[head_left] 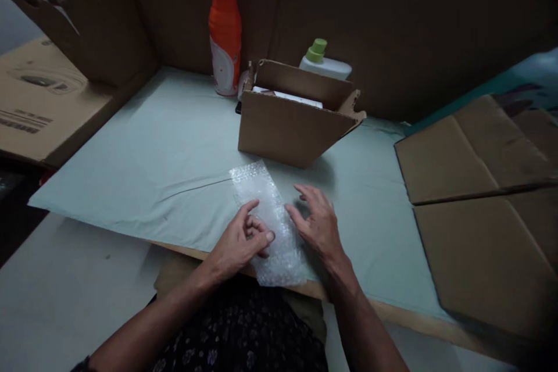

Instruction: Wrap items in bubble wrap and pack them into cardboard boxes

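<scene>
A strip of clear bubble wrap (272, 215) lies on the pale green cloth, its near end hanging a little over the table's front edge. My left hand (244, 238) is over its left side, fingers loosely curled and apart, with nothing visible in them. On the strip's right side my right hand (317, 224) hovers with thumb and fingers spread, holding nothing. Just beyond the strip stands an open cardboard box (288, 131), with a white flat item (290, 97) showing inside it.
Behind the box are an orange bottle (225, 29) and a white bottle with a green cap (322, 61). Cardboard boxes flank the table, a printed carton (47, 99) at left and a brown box (475, 186) at right. A dark thread (196, 187) lies on the cloth (174, 128).
</scene>
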Available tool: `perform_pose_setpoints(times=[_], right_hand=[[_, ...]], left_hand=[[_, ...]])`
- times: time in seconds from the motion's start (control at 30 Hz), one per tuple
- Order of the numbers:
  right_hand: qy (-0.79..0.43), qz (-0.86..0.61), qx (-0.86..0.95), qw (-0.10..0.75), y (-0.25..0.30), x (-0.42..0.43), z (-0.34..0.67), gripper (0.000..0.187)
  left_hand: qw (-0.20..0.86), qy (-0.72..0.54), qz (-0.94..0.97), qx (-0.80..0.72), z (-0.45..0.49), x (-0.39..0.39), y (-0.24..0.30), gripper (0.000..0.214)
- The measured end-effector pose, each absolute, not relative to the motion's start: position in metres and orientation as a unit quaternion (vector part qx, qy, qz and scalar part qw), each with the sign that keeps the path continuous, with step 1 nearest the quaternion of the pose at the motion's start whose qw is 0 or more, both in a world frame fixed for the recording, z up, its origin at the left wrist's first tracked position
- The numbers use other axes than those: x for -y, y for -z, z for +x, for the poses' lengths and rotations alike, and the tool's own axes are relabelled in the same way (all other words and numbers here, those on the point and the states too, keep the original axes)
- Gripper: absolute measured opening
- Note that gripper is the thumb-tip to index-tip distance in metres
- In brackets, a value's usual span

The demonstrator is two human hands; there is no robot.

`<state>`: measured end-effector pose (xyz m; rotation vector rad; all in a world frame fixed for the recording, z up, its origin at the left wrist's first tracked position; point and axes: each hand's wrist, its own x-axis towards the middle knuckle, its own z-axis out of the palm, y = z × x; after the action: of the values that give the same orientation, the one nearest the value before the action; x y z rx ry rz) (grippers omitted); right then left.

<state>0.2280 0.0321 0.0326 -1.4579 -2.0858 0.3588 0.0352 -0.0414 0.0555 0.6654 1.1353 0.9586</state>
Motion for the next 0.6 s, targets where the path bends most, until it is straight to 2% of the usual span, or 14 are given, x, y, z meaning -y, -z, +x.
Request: perform_pose_setpoints(times=[0.1, 0.2, 0.33, 0.43, 0.5, 0.6], right_hand=[[-0.157, -0.560, 0.732, 0.355, -0.044, -0.011, 0.254, 0.022], [-0.187, -0.509, 0.757, 0.364, -0.053, 0.016, 0.264, 0.019], [-0.232, -0.361, 0.873, 0.231, -0.057, 0.040, 0.258, 0.045], [-0.220, -0.316, 0.912, 0.143, -0.054, 0.044, 0.261, 0.063], [-0.194, -0.316, 0.922, 0.113, -0.048, 0.042, 0.265, 0.065], [-0.141, -0.317, 0.931, 0.112, -0.034, 0.035, 0.267, 0.052]], left_hand=[[0.703, -0.416, 0.284, -0.502, 0.047, 0.028, -0.046, 0.096], [0.705, -0.413, 0.275, -0.507, 0.048, 0.024, -0.041, 0.088], [0.712, -0.419, 0.255, -0.503, 0.043, 0.025, -0.042, 0.078], [0.715, -0.419, 0.240, -0.506, 0.040, 0.023, -0.043, 0.074], [0.718, -0.413, 0.236, -0.507, 0.039, 0.019, -0.043, 0.072], [0.723, -0.406, 0.234, -0.509, 0.040, 0.012, -0.042, 0.069]])
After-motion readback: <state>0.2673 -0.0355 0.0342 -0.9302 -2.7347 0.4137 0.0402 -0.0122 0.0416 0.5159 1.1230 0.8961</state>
